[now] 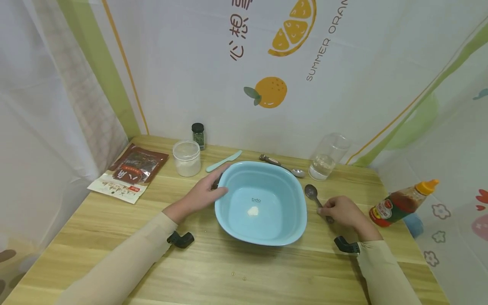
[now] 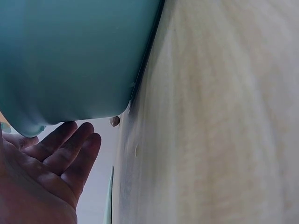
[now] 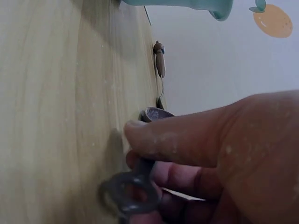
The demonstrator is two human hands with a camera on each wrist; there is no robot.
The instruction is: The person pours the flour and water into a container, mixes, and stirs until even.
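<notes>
A light blue basin [image 1: 263,228] stands in the middle of the wooden table, with a small heap of white powder [image 1: 253,211] on its floor. My left hand [image 1: 203,192] holds its left rim, thumb over the edge and fingers [image 2: 70,151] along the outer wall. At the right of the basin, my right hand [image 1: 342,214] pinches the handle of a dark measuring spoon [image 1: 311,192] between thumb and fingers. The spoon's ring end [image 3: 152,193] sticks out below the fingers in the right wrist view. Its bowl points away from me, low over the table.
Along the back are a spice packet [image 1: 129,171], a tub of white powder [image 1: 187,163], a black-capped jar [image 1: 198,137], a pale green knife [image 1: 224,161], a metal spoon [image 1: 297,173] and a glass with clear liquid [image 1: 323,165]. A sauce bottle [image 1: 396,207] stands at the right edge.
</notes>
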